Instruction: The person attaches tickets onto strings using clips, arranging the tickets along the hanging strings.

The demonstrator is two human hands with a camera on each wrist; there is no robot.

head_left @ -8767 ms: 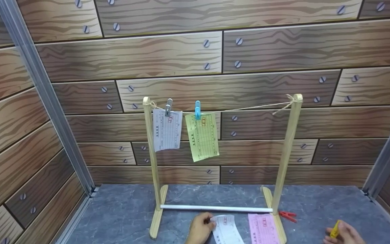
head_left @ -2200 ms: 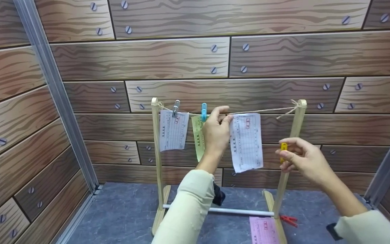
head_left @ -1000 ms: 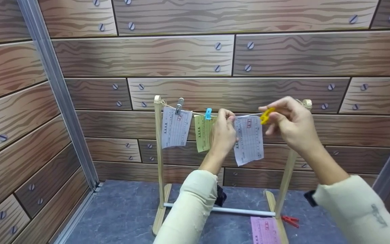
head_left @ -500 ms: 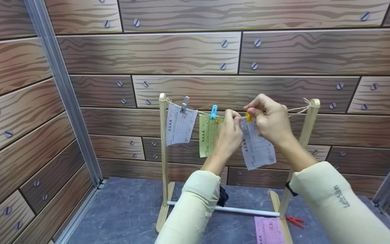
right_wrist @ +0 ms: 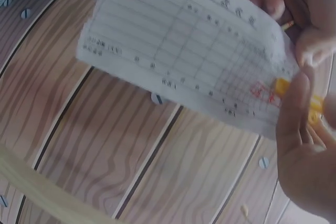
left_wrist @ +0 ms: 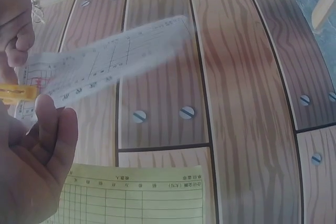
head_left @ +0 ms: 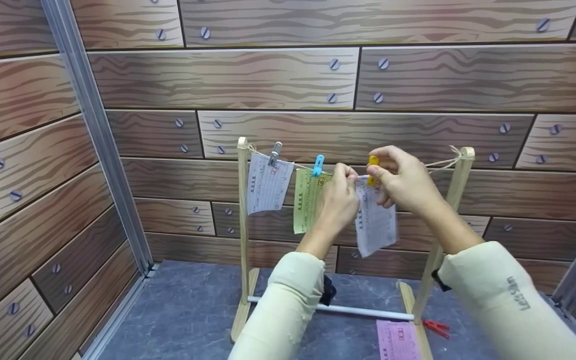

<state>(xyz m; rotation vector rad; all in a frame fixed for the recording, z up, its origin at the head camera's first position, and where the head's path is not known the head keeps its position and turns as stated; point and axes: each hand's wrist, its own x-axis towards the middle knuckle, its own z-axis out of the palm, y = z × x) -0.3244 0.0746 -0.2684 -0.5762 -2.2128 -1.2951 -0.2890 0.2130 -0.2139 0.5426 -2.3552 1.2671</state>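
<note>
A white printed slip hangs below the string between the rack's posts. My left hand pinches its upper left corner at the string. Between the thumb and fingers of my right hand is a yellow clothespin, its tip over the slip's top edge. In the right wrist view the clothespin overlaps the paper beside a red stamp mark. Left of the hands, a grey clothespin holds another white slip on the string, and a blue clothespin holds a yellow-green slip.
The wooden rack has a left post, a right post and a white crossbar low down. On the grey tabletop a pink slip lies by the right foot, with a red clothespin beside it.
My left hand has brought the white slip up from the table to the string. My right hand has carried the yellow clothespin up and leftward onto the slip's top edge.
</note>
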